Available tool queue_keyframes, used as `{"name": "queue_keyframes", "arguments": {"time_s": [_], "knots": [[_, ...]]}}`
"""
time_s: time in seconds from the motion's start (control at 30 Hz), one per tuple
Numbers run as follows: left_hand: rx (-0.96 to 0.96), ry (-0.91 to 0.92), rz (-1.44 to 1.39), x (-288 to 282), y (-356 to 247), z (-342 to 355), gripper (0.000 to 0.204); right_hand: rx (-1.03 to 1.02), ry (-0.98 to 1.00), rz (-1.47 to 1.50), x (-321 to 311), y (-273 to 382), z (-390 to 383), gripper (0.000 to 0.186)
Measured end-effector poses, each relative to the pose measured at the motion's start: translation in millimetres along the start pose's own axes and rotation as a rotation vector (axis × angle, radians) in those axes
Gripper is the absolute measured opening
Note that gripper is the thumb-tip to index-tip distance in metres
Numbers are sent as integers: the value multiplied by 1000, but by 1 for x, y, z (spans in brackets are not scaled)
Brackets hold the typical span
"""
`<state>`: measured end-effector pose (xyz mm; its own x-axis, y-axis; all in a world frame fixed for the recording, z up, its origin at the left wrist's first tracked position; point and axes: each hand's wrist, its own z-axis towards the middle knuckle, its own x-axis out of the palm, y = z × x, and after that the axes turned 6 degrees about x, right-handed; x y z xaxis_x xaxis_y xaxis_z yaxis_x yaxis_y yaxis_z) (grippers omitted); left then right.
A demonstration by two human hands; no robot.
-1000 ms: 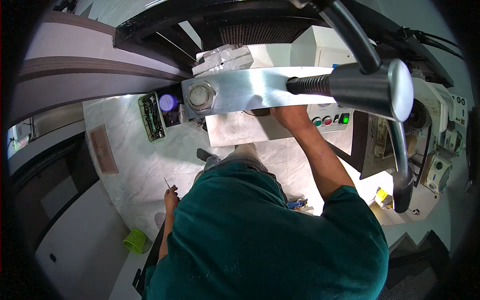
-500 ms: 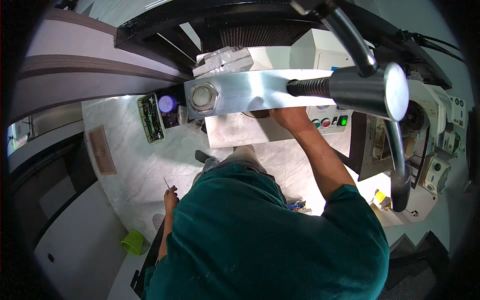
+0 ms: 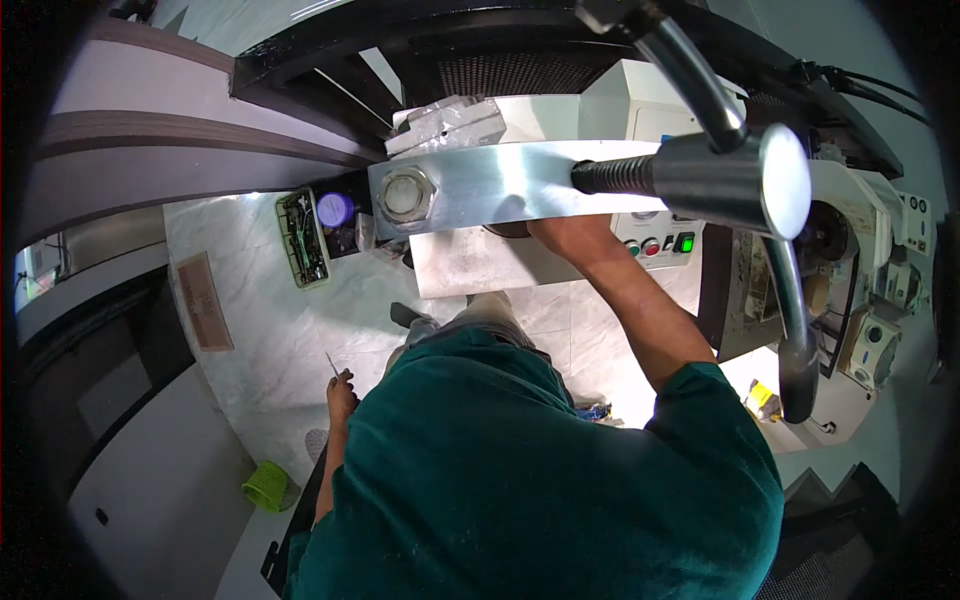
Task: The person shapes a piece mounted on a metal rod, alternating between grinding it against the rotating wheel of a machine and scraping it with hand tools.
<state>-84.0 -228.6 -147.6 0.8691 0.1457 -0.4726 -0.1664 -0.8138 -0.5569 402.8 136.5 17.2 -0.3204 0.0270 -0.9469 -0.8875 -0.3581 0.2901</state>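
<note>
Down by my side, my left hand (image 3: 341, 396) is closed around a thin pointed metal tool (image 3: 333, 366), whose tip points up and away from me. My right hand (image 3: 568, 238) reaches under a thick bright metal bar (image 3: 480, 185). The bar hides its fingers, so what they touch cannot be seen. Beside that hand, a dark round opening (image 3: 508, 229) shows on the top of a white machine (image 3: 460, 262). A large hex nut (image 3: 404, 194) sits on the bar's left end. At its right, a threaded screw (image 3: 615, 176) carries a heavy steel handle (image 3: 735, 180).
Coloured buttons (image 3: 651, 246) and a lit green switch (image 3: 684, 242) are on the machine's front right. A tray of tools (image 3: 302, 238) and a purple-lidded tub (image 3: 335, 209) stand left. Plastic-wrapped blocks (image 3: 448, 126) lie behind the bar. Another machine (image 3: 830, 230) stands right.
My right hand has shifted slightly left under the bar. The steel handle and screw sit a little further left. My left hand has stayed in place with the tool.
</note>
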Motion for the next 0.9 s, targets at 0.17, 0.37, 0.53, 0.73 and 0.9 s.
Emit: {"name": "queue_keyframes", "arguments": {"time_s": [0.17, 0.37, 0.53, 0.73, 0.9], "knots": [[-19, -5, -27, 0, 3, -7, 29, -67, -202, 123, 13, -6, -8, 4], [-4, -4, 94, -1, 7, -10, 32, 322, 172, 200, 18, -9, -35, 28], [138, 12, 128, -5, 21, -5, 34, 830, -228, 1198, -10, 28, -59, 29], [139, 26, 172, -5, 17, 6, 31, 981, -402, 1550, -20, 36, -62, 28], [-8, 46, 54, 0, -27, 4, 27, 750, -345, 1140, -3, 18, -51, 20]]}}
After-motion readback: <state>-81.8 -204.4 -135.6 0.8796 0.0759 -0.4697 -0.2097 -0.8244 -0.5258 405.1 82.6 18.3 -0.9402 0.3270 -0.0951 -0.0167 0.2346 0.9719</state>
